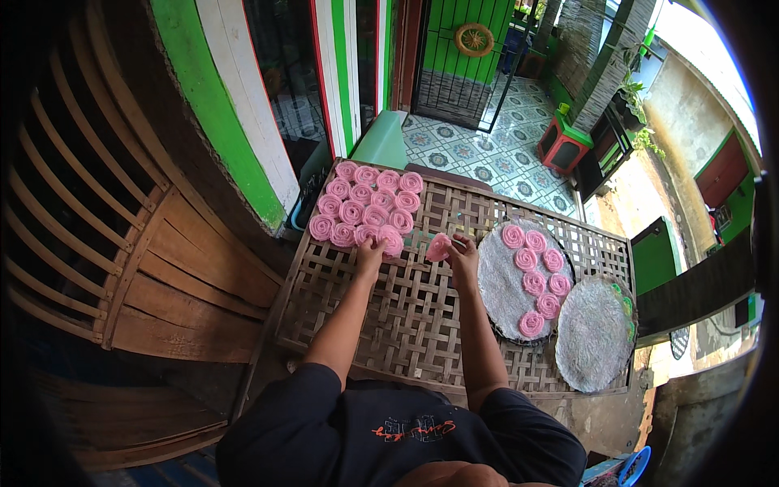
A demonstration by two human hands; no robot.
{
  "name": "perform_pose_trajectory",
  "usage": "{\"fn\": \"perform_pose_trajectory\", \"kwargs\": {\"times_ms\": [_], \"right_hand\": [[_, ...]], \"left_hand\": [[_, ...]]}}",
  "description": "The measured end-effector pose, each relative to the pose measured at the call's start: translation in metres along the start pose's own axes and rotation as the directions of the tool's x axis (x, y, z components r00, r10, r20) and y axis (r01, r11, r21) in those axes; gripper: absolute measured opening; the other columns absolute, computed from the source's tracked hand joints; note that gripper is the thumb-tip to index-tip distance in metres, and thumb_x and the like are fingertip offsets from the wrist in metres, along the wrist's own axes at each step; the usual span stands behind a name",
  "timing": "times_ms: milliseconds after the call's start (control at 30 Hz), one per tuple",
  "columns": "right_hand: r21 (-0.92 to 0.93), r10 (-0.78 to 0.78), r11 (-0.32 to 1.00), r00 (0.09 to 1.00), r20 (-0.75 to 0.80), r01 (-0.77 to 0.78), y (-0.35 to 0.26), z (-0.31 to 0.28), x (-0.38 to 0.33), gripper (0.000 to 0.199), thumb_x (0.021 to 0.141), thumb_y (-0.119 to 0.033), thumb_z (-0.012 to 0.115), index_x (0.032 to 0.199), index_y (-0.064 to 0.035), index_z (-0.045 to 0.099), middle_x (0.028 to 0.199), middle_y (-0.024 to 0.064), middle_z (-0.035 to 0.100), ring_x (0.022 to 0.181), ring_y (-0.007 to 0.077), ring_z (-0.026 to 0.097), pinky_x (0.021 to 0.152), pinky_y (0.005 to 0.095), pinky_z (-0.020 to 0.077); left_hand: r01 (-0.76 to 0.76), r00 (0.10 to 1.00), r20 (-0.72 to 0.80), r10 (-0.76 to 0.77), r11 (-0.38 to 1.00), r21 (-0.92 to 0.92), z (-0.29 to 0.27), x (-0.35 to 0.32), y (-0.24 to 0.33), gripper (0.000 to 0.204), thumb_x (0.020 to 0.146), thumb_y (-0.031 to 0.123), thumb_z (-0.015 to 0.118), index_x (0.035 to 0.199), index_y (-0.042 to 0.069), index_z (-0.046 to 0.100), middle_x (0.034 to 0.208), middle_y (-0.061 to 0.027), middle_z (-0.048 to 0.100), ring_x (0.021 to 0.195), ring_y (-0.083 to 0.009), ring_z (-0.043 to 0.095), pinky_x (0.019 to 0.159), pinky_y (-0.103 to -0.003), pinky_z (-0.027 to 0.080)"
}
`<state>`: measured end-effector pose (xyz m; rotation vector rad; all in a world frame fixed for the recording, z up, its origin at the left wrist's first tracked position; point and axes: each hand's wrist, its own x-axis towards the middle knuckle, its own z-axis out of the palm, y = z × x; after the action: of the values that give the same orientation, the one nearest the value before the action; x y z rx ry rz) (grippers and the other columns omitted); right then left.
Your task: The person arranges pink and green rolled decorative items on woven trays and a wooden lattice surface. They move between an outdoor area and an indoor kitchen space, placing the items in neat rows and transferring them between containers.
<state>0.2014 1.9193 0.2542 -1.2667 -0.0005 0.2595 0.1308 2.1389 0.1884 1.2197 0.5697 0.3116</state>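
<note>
My left hand [371, 254] grips a pink coiled, rose-shaped piece [390, 240] at the near right corner of a block of such pieces. The block [350, 212] lies in close rows on the far left of a woven bamboo rack [406, 312]. My right hand [463, 261] pinches another pink coiled piece [439, 247], tilted on edge above the open weave. To its right, several more pink coils [534, 282] rest on a round, greyish-white tray [503, 280]. What exactly the coils are made of I cannot make out.
A second round greyish tray [596, 334] stands at the rack's right end, with green bits at its edge. A slatted wooden bench [187, 284] is close on the left. Beyond the rack are a patterned tile floor [462, 150], a green gate [458, 61] and a red-green box [565, 146].
</note>
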Motion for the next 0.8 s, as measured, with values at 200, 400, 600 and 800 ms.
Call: {"fn": "perform_pose_trajectory", "kwargs": {"times_ms": [200, 400, 600, 800], "right_hand": [[-0.102, 0.007, 0.995, 1.0, 0.027, -0.005, 0.019, 0.015, 0.009, 0.036, 0.084, -0.002, 0.067, 0.116, -0.0011, 0.05, 0.102, 0.0119, 0.065, 0.085, 0.0163, 0.064, 0.07, 0.0277, 0.0532], [-0.176, 0.02, 0.984, 0.998, 0.059, -0.009, 0.042, 0.041, 0.014, 0.037, 0.083, -0.003, 0.067, 0.115, 0.0009, 0.051, 0.102, 0.0121, 0.065, 0.084, 0.0159, 0.064, 0.07, 0.0265, 0.0516], [-0.088, 0.151, 0.987, 0.947, 0.283, -0.132, 0.079, 0.162, -0.014, 0.033, 0.084, -0.003, 0.065, 0.114, -0.0011, 0.051, 0.101, 0.0076, 0.062, 0.084, 0.0145, 0.062, 0.07, 0.026, 0.0511], [0.081, 0.28, 0.942, 0.894, 0.351, -0.327, 0.144, 0.251, -0.039, 0.032, 0.085, -0.002, 0.064, 0.114, -0.003, 0.05, 0.105, 0.0077, 0.06, 0.088, 0.0151, 0.06, 0.07, 0.0278, 0.0524]], "left_hand": [[0.21, 0.975, 0.11, -0.195, 0.968, -0.139, 0.0, -0.005, -0.011, 0.032, 0.093, 0.013, 0.06, 0.122, 0.001, 0.056, 0.101, -0.0022, 0.064, 0.086, -0.0106, 0.06, 0.076, -0.025, 0.049], [0.029, 0.999, 0.034, -0.029, 1.0, 0.005, -0.029, -0.052, -0.005, 0.041, 0.094, 0.01, 0.058, 0.132, -0.002, 0.047, 0.111, -0.0047, 0.06, 0.091, -0.0102, 0.06, 0.076, -0.023, 0.049], [0.024, 0.984, -0.179, -0.015, 0.998, 0.05, -0.116, -0.111, -0.028, 0.036, 0.095, 0.011, 0.057, 0.129, 0.001, 0.05, 0.117, -0.0091, 0.062, 0.101, -0.0137, 0.06, 0.085, -0.026, 0.048], [0.049, 0.96, -0.276, -0.043, 0.999, 0.012, -0.15, -0.142, 0.0, 0.034, 0.095, 0.009, 0.056, 0.127, -0.001, 0.051, 0.114, -0.0078, 0.063, 0.094, -0.011, 0.06, 0.081, -0.023, 0.047]]}}
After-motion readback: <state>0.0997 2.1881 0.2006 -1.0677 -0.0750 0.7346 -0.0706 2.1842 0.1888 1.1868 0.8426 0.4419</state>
